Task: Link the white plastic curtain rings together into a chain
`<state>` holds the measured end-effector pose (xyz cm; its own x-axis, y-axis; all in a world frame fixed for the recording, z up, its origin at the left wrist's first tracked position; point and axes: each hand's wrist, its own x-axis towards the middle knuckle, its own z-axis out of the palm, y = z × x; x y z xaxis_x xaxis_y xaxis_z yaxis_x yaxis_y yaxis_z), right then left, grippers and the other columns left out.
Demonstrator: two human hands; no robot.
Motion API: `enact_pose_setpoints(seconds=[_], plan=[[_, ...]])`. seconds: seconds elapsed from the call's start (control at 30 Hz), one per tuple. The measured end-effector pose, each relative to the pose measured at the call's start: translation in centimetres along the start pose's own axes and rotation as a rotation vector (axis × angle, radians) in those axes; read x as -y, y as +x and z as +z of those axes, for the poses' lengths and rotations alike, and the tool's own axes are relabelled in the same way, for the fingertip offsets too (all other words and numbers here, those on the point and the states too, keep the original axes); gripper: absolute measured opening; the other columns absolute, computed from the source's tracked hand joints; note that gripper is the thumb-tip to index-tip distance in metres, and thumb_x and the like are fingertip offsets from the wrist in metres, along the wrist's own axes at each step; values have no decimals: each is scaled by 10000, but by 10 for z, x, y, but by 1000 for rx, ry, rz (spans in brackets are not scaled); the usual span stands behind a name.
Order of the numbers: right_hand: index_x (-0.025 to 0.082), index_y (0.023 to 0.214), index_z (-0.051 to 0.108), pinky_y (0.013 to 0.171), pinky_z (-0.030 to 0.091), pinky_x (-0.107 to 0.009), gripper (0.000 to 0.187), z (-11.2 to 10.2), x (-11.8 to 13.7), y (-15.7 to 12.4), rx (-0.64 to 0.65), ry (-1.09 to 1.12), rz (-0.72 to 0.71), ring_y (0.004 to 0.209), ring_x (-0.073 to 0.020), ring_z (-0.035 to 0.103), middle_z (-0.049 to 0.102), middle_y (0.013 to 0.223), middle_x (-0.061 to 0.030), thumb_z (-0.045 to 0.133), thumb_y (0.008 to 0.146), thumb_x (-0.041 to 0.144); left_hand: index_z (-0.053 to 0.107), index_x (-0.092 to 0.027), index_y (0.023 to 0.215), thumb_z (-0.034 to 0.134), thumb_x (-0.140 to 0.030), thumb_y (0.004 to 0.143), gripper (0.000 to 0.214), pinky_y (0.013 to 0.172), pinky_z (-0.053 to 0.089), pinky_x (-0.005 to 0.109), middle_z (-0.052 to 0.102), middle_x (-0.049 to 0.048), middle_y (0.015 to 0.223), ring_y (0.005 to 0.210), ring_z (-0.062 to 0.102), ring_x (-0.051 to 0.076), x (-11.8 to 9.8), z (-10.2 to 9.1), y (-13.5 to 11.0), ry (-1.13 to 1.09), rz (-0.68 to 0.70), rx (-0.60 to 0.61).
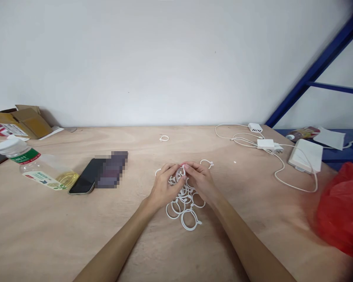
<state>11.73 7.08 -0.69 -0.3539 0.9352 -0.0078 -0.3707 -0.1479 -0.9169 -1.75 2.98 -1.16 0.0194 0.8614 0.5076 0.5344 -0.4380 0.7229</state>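
Both hands come together over a pile of thin white plastic rings (189, 220), each with a small tab or catch on its rim. One white ring (181, 171) is pinched between the fingertips, raised slightly above the pile. My left hand (165, 186) closes on its left side, thumb toward the middle. From the right, my right hand (202, 181) grips its upper edge with thumb and forefinger. A bit of pink shows at the fingertips, too small to make out. The hands partly cover the pile. Another loose ring (206, 162) lies just beyond my right hand.
A single ring (164, 138) lies toward the wall. Left are a bottle with yellowish liquid (38, 168), a phone (86, 178) and an opened cardboard box (29, 121). Right are white chargers (265, 144) with cables, a white box (306, 156) and a red plastic bag (342, 207).
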Motion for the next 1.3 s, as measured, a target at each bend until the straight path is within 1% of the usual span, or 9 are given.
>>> enact_pose_setpoints(seconds=[0.33,0.43,0.57,0.67,0.77,0.9,1.0,1.13,1.3], plan=[[193,693,695,614,422,-263,191,2,-3,3,-9,79,37,612,-119,519,594,636,10,751,623,362,644,-181,1017,603,-246,805,226,763,506,294,623,57,923,833,594,163,-2,2,-3,71,56,-66],[188,764,707,645,434,-295,224,-13,1,8,-200,-262,-73,655,-155,556,652,712,-19,691,650,380,654,-174,1005,646,-283,769,260,783,513,305,618,63,938,848,603,175,5,1,-3,155,14,-79],[164,859,709,729,432,-330,258,-48,9,15,-536,-1013,-226,760,-207,585,674,805,-74,580,717,336,670,-175,1001,646,-302,755,278,818,509,335,604,68,941,888,602,200,15,-3,-1,290,-123,5],[177,868,713,765,406,-350,241,-66,10,16,-526,-1418,-122,851,-241,574,657,867,-109,587,725,324,684,-184,991,639,-333,761,278,846,498,348,624,67,959,919,604,210,18,-5,0,298,-198,39],[207,885,719,767,381,-372,218,-70,6,14,-459,-1539,-55,909,-272,552,640,913,-127,578,752,306,697,-187,985,629,-376,770,294,876,475,381,656,73,971,950,602,231,19,-6,1,295,-222,78],[212,805,722,772,370,-385,177,-68,3,16,-478,-1428,-179,894,-268,530,623,854,-114,554,751,219,708,-191,997,615,-451,778,352,906,444,424,674,88,989,987,583,257,20,-7,1,306,-226,87],[192,780,699,723,395,-349,143,-58,5,19,-456,-958,-256,763,-214,536,611,760,-64,582,731,257,707,-182,1008,579,-442,812,350,915,439,418,674,102,1010,998,580,247,21,-8,2,250,-210,10],[200,736,689,619,401,-295,150,-22,9,8,-207,-336,-135,630,-159,516,601,651,-3,645,689,335,705,-173,999,537,-387,851,309,885,459,373,698,95,1014,972,608,221,15,-7,4,42,-264,-50],[193,737,725,601,403,-280,181,15,3,-13,52,-161,-81,647,-148,531,634,706,-8,684,702,366,712,-158,951,495,-341,867,296,800,492,302,720,48,866,838,644,185,0,-6,5,-202,-355,51]])
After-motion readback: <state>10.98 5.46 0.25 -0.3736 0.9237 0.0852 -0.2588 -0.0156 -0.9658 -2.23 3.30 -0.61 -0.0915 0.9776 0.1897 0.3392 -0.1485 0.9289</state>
